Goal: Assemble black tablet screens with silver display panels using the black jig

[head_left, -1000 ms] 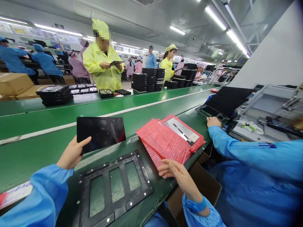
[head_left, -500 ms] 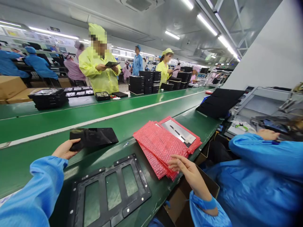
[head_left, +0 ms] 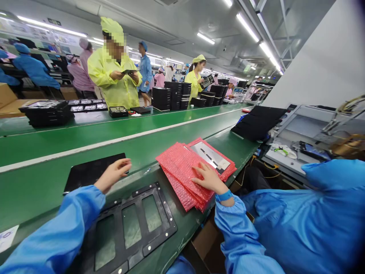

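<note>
Green work bench (head_left: 185, 224) runs across a big, bright factory room, and the person sits right up close to it in a blue coat (head_left: 299, 232). On the bench, nearest the person, lies a black frame (head_left: 159, 236) with three see-through windows. Just past the frame, on the left, is a flat black glass panel (head_left: 88, 173). The left hand (head_left: 112, 175) is open, with its fingers a little bent, and it sits at the right end of the panel. It is not gripping the panel. To the right of the frame is a pile of pink bubble bags (head_left: 178, 171), and a silver sheet (head_left: 209, 156) shows in the top bag. The right hand (head_left: 209, 179) lies open and flat on the pile, with its fingers spread, and a blue band (head_left: 224, 195) circles the wrist. Below the bench edge sits a brown cardboard box (head_left: 208, 243). Farther along the bench, on the right, lies a stack of black panels (head_left: 258, 123), next to a gray machine (head_left: 308, 125). Across the bench, a worker in a yellow coat (head_left: 114, 80) holds a dark panel (head_left: 129, 71), beside tall stacks of black trays (head_left: 168, 97).
</note>
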Demonstrator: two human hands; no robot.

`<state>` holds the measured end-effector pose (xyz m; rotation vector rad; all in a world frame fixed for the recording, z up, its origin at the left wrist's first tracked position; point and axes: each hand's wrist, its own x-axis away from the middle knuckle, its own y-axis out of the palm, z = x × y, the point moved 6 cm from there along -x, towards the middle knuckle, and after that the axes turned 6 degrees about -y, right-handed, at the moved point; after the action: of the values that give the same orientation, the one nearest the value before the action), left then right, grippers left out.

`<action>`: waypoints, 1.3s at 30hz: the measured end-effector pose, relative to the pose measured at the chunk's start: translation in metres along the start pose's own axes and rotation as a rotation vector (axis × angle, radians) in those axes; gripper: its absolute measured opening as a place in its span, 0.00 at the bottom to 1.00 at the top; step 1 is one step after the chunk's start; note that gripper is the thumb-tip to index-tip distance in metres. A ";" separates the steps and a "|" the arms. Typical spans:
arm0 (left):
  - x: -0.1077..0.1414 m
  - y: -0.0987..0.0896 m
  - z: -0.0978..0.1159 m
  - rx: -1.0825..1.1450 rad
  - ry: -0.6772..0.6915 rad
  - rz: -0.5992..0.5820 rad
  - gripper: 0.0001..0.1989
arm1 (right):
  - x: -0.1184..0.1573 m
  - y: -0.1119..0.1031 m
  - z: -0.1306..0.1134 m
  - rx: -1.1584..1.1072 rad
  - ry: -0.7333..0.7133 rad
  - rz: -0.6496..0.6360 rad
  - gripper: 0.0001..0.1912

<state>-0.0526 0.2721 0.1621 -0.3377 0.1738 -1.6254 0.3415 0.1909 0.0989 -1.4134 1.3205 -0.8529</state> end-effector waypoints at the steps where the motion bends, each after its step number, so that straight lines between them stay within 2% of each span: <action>1: 0.006 0.024 0.002 0.028 -0.020 -0.085 0.29 | 0.000 -0.002 0.003 0.035 0.049 0.000 0.38; 5: 0.027 0.103 -0.002 0.090 -0.144 -0.348 0.30 | 0.007 -0.012 0.011 0.166 0.267 0.028 0.48; 8: 0.033 0.145 -0.014 0.210 -0.263 -0.463 0.27 | 0.005 -0.016 0.013 0.198 0.266 0.045 0.47; 12: 0.033 0.182 -0.028 0.504 -0.406 -0.494 0.15 | -0.008 -0.012 0.023 0.129 0.217 0.061 0.48; 14: 0.033 0.196 -0.028 0.646 -0.411 -0.533 0.11 | -0.016 -0.006 0.025 0.069 0.175 0.018 0.52; 17: 0.034 0.209 -0.026 0.756 -0.385 -0.594 0.12 | -0.024 -0.001 0.021 0.041 0.095 0.001 0.55; 24: 0.037 0.225 -0.026 0.789 -0.375 -0.569 0.15 | -0.032 0.000 0.012 0.065 0.085 0.056 0.53; 27: 0.041 0.230 -0.028 0.881 -0.338 -0.546 0.16 | -0.027 -0.001 -0.007 0.059 0.043 0.069 0.52; 30: 0.044 0.224 -0.034 0.980 -0.358 -0.462 0.15 | -0.015 -0.003 -0.036 0.021 -0.060 0.068 0.50; 32: 0.048 0.213 -0.039 0.982 -0.408 -0.400 0.15 | -0.006 -0.005 -0.052 -0.047 -0.117 0.074 0.49; 35: 0.055 0.183 -0.038 0.924 -0.457 -0.321 0.15 | 0.005 -0.004 -0.061 -0.291 -0.174 0.109 0.41; 37: 0.065 0.158 -0.031 0.888 -0.463 -0.290 0.15 | 0.009 -0.002 -0.061 -0.587 -0.169 0.156 0.37; 39: 0.082 0.133 -0.019 0.874 -0.445 -0.276 0.16 | 0.013 0.004 -0.062 -0.983 -0.114 0.179 0.37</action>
<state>0.0630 0.1778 0.1113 -0.0326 -0.9323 -1.6877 0.2839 0.1663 0.1098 -1.9788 1.8442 0.0618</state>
